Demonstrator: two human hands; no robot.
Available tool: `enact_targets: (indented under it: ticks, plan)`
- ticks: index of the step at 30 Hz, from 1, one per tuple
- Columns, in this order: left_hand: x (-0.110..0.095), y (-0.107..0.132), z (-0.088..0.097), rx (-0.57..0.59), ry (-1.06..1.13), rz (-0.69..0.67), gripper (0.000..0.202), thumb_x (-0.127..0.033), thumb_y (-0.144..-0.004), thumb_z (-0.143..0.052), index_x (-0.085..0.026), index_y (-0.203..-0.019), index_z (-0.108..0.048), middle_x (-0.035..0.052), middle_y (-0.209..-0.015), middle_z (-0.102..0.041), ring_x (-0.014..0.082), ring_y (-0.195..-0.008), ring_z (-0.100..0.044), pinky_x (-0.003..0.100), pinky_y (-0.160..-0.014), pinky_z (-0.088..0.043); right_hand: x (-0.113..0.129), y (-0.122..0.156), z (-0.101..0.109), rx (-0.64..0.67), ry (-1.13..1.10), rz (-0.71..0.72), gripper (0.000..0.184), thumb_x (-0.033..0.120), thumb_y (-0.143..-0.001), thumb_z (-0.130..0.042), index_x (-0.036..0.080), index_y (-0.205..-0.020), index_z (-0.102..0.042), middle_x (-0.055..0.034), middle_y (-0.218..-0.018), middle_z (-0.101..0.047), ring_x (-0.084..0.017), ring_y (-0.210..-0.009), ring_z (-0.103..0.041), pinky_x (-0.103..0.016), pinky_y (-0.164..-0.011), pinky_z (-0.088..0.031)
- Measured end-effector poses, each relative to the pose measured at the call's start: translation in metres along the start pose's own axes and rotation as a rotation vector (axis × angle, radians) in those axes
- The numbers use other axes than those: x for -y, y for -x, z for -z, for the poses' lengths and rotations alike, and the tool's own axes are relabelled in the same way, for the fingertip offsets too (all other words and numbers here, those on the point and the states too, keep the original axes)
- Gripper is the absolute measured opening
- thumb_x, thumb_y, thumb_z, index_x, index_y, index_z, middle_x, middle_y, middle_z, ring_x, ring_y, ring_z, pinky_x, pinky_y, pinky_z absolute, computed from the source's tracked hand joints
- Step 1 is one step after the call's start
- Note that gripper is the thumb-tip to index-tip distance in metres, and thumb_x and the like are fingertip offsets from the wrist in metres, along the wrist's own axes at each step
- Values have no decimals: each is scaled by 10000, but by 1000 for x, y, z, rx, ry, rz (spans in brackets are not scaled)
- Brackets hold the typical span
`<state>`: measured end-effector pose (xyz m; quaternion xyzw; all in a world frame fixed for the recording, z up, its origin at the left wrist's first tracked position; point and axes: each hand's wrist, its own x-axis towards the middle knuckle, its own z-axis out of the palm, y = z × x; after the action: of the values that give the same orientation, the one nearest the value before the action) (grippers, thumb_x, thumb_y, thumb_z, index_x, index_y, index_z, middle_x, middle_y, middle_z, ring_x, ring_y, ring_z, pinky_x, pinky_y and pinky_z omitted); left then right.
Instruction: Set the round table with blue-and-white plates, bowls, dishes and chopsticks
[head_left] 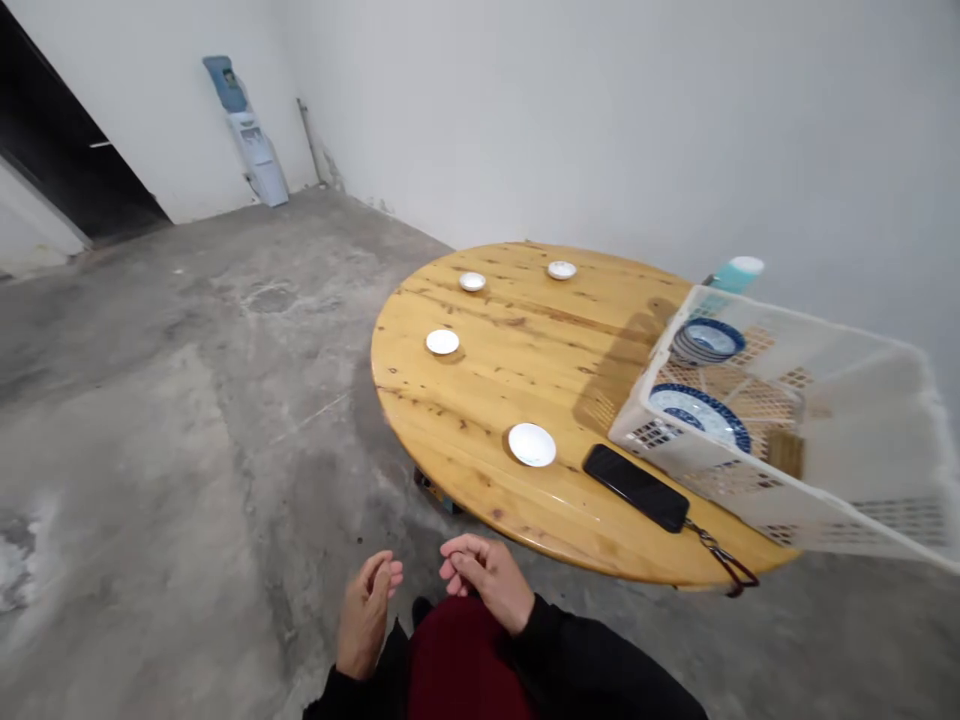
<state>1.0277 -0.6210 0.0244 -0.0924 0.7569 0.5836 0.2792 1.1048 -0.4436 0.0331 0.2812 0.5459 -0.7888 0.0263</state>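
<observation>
My left hand (367,610) hangs in the air before my body, fingers loosely bent and nothing in it. Just to its right, my right hand (486,578) is also half curled and holds nothing. The two hands are apart and short of the round wooden table's (480,400) near edge. Closest to them on the tabletop is a small white dish (532,445). Farther round the table lie more such dishes: one white dish (442,342) at the left, another dish (472,282) behind it, and a third dish (562,270) at the back.
A black phone (636,487) with a strap (724,560) lies by the table's near edge. At right, a white plastic basket (847,340) holds blue-patterned bowls (709,342) and plates (701,415). Behind it stands a light-blue item (739,273). A water dispenser (255,150) stands by the wall.
</observation>
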Motion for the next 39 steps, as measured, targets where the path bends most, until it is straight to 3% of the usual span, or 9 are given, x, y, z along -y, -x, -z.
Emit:
enact_targets:
  ticks: [6, 12, 21, 27, 31, 35, 39]
  plan:
    - [-14, -39, 35, -25, 30, -8, 672, -661, -634, -662, -126, -1041, -660, 176, -1016, -742, 305, -982, -708, 408, -875, -553, 5, -64, -50, 133, 105, -40, 351, 475, -659, -652, 167, -826, -629, -7, -659, -674, -116, -503, -604, -234, -498, -406]
    - [-63, -127, 65, 22, -55, -41, 678, -677, -671, -659, -137, -1080, -655, 166, -1060, -740, 306, -1031, -698, 419, -939, -536, 11, -158, -95, 182, 103, -125, 235, 346, -673, -594, 166, -823, -614, 13, -636, -643, -105, -492, -585, -219, -487, -387]
    - [-170, -272, 94, 135, -239, 40, 749, -724, -590, -687, -131, -1047, -670, 162, -1023, -746, 317, -1042, -702, 395, -921, -561, 78, -310, -129, -57, -38, -136, 139, 231, -707, -573, 172, -825, -618, 13, -661, -654, -96, -520, -587, -210, -510, -400]
    - [-206, -345, 123, 108, -224, 85, 775, -736, -523, -728, -147, -1022, -667, 154, -1005, -755, 330, -1038, -704, 427, -942, -557, 115, -374, -152, -105, -27, -97, 122, 204, -732, -561, 176, -832, -625, 10, -671, -659, -101, -514, -585, -221, -524, -410]
    - [-225, -399, 138, 172, -252, 72, 711, -730, -509, -743, -171, -947, -697, 138, -933, -765, 338, -987, -719, 434, -897, -576, 131, -411, -174, -121, 6, -54, 131, 185, -741, -543, 174, -829, -639, 11, -663, -661, -94, -506, -581, -216, -531, -424]
    - [-257, -468, 154, 248, -270, 9, 675, -706, -558, -736, -161, -955, -706, 140, -939, -767, 329, -957, -727, 438, -892, -577, 141, -457, -198, -189, -42, -35, 119, 193, -723, -555, 176, -816, -626, 19, -646, -660, -90, -497, -581, -206, -513, -410]
    - [-301, -545, 178, 274, -283, -77, 684, -685, -566, -733, -133, -968, -691, 155, -928, -761, 328, -955, -724, 434, -882, -576, 160, -512, -228, -293, -93, -57, 108, 227, -690, -563, 177, -778, -601, 26, -609, -644, -94, -470, -568, -207, -481, -386]
